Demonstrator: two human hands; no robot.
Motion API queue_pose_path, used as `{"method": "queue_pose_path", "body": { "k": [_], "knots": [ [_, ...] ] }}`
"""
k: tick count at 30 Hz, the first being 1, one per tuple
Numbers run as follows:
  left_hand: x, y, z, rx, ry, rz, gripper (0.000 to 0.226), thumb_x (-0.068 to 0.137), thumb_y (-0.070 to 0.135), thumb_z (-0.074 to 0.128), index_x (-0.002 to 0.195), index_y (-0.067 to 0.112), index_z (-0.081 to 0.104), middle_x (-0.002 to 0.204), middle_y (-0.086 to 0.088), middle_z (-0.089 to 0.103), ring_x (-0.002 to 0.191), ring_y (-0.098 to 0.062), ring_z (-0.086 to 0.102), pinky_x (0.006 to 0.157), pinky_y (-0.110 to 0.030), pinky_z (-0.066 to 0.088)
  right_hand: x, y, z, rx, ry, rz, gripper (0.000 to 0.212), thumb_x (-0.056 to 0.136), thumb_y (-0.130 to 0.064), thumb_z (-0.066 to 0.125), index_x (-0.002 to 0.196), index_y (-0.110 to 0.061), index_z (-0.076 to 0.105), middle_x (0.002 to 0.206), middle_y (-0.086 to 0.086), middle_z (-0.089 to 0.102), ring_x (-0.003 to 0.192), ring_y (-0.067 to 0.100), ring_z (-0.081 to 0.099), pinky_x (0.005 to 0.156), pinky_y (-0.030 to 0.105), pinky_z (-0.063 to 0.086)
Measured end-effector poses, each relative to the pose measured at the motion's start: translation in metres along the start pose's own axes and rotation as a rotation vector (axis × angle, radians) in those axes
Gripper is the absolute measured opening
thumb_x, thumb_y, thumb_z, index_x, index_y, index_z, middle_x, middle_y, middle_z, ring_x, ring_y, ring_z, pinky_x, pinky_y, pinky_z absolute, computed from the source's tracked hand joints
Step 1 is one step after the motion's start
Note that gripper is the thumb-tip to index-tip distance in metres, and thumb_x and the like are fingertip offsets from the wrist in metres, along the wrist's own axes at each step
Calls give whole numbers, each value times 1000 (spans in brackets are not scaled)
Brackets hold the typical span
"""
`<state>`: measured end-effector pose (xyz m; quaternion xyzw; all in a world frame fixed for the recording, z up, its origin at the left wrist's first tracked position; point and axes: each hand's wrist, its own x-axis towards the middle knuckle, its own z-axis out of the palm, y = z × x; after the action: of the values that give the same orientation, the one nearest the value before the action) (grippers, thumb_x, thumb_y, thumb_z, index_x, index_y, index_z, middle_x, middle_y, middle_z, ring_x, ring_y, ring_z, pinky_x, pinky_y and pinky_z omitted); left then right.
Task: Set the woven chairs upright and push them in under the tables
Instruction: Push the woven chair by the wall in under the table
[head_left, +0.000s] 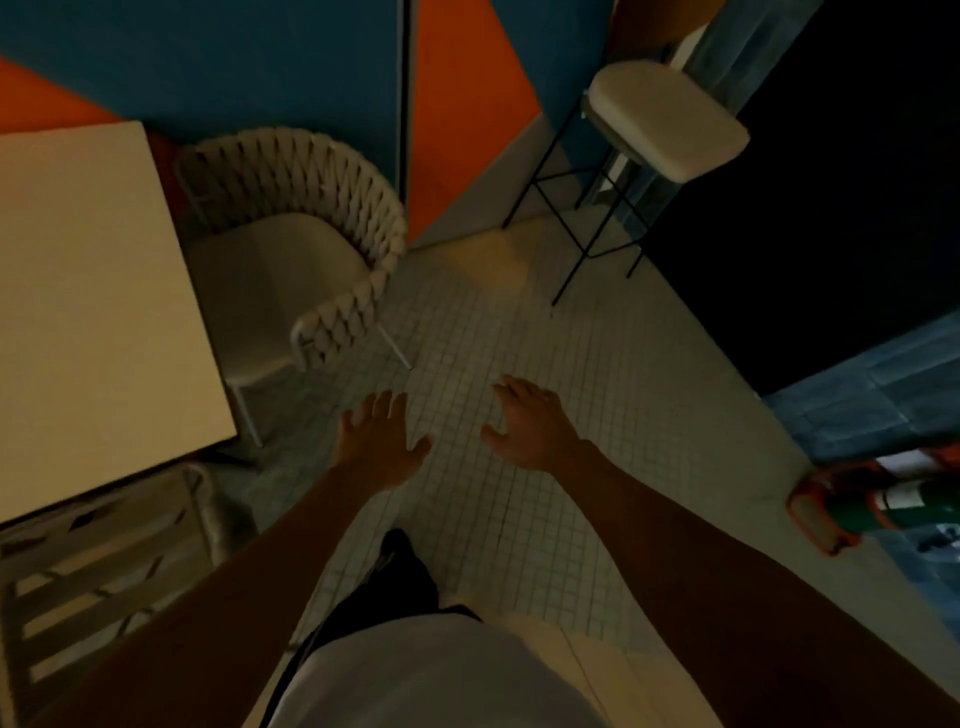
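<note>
A white woven chair (291, 249) stands upright beside the right edge of the pale square table (88, 312), its seat partly tucked against the table. A second woven chair (104, 561) shows at the lower left, its back against the table's near edge. My left hand (382, 441) is stretched out over the tiled floor, fingers spread, holding nothing, a little below and right of the first chair's armrest. My right hand (530, 421) hovers beside it, also empty with fingers apart. Neither hand touches a chair.
A tall bar stool (665, 119) with thin black legs stands at the back right against a blue and orange wall. A dark counter front (831, 218) runs along the right. An orange-trimmed item with a green bottle (883, 509) sits at the right edge. White tiled floor (519, 338) lies ahead.
</note>
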<state>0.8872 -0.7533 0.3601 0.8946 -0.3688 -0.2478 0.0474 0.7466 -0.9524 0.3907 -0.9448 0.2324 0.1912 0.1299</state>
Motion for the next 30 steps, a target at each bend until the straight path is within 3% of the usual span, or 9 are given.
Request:
{"method": "queue_pose_path", "body": {
  "k": [13,19,24,30],
  "knots": [
    [205,14,-85,-54,-23,-63,88,96,66,38,163,16,9,171,-8,12,157,-29,10,124,-54,14,213,63,-107,-20,-67,-29,81,103,-60,47,165,-13,22,172,9,20,155,30,25,126,51,21],
    [304,33,-105,-195,25,-203,87,96,63,43,162,15,11,170,-8,16,156,-28,14,123,-53,19,354,95,-179,-80,-48,-235,71,100,-54,56,156,-13,40,162,9,39,145,33,40,117,47,35],
    [376,52,-120,-352,110,-423,88,93,61,50,161,15,15,168,-9,22,153,-30,21,120,-55,26,474,93,-252,-304,-101,-476,78,101,-60,51,162,-15,32,169,10,30,153,32,32,121,49,33],
    [418,55,-138,-473,174,-595,87,90,62,53,159,19,22,166,-7,27,151,-30,26,119,-53,29,555,58,-302,-469,-170,-680,79,101,-60,49,164,-17,27,171,7,25,155,32,26,124,51,27]
  ]
}}
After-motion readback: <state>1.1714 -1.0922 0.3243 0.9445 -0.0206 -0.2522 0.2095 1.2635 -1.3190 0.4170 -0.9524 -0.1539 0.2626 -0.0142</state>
